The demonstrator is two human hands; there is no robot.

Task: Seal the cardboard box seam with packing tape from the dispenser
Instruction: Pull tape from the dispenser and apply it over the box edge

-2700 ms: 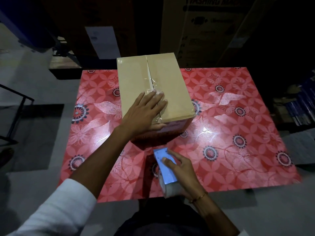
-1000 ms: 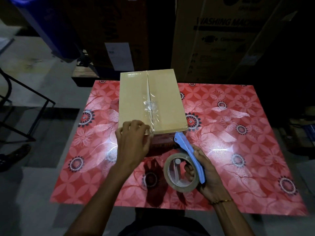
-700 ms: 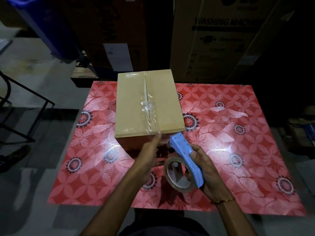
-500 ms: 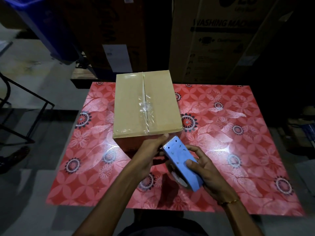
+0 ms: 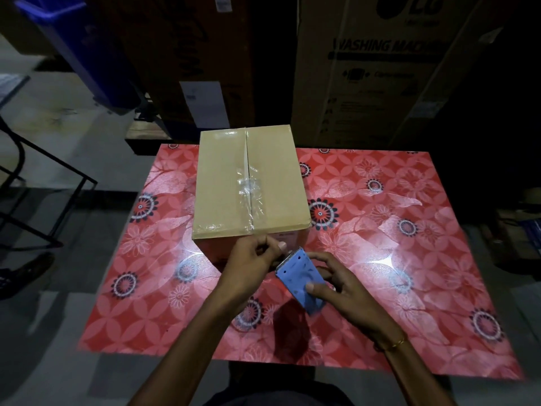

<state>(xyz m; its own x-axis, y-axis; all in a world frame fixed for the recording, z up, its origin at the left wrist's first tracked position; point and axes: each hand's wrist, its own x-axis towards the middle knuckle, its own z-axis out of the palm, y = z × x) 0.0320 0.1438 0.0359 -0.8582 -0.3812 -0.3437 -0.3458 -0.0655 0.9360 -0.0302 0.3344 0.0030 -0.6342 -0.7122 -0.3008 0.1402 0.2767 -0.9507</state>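
A closed brown cardboard box point(image 5: 222, 186) stands on the red flowered table point(image 5: 395, 230). Clear, wrinkled tape runs along its centre seam point(image 5: 248, 194). My right hand point(image 5: 339, 291) grips the blue tape dispenser point(image 5: 301, 281) just in front of the box's near face, its toothed blade end pointing at the box. My left hand point(image 5: 251, 265) is beside the blade end with fingers pinched together; whether they hold the tape end I cannot tell. The tape roll is hidden under the dispenser and my hand.
Large cartons stand behind the table, one printed "WASHING MACHINE" point(image 5: 380, 68). A blue bin point(image 5: 76, 48) is at the back left. A black metal frame point(image 5: 44, 183) and a shoe point(image 5: 26, 271) are on the floor to the left.
My left hand left the box's near top edge and came to the dispenser's blade end. My right hand turned the dispenser so its blue back faces up, hiding the roll.
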